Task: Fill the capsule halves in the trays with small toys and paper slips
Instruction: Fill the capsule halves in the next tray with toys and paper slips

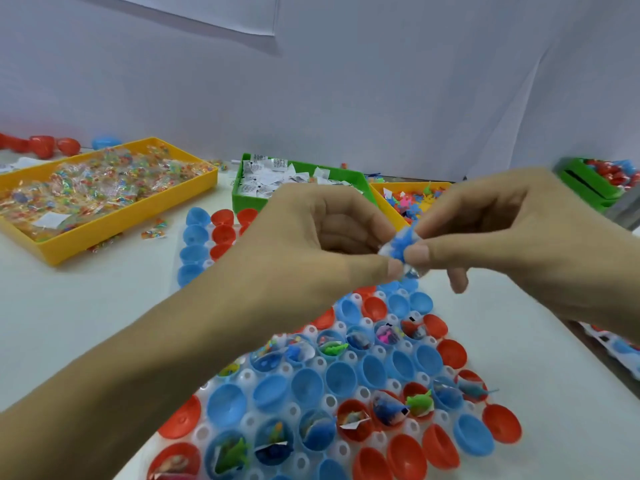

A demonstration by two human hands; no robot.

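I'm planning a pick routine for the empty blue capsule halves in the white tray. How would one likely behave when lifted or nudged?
An empty blue capsule half looks thin-walled and hollow, so it is probably light. Its rounded bottom suggests it would rock or roll once out of the white tray. The glossy plastic may be slippery in a pinching grip.

Red and blue capsule halves (pixel 341 379) are seated in a white tray (pixel 247 375); beyond it, yellow (pixel 104 223) and green bins (pixel 242 199) are noted.

Blue toy (pixel 403 244) between two hands' fingertips (pixel 417 254)
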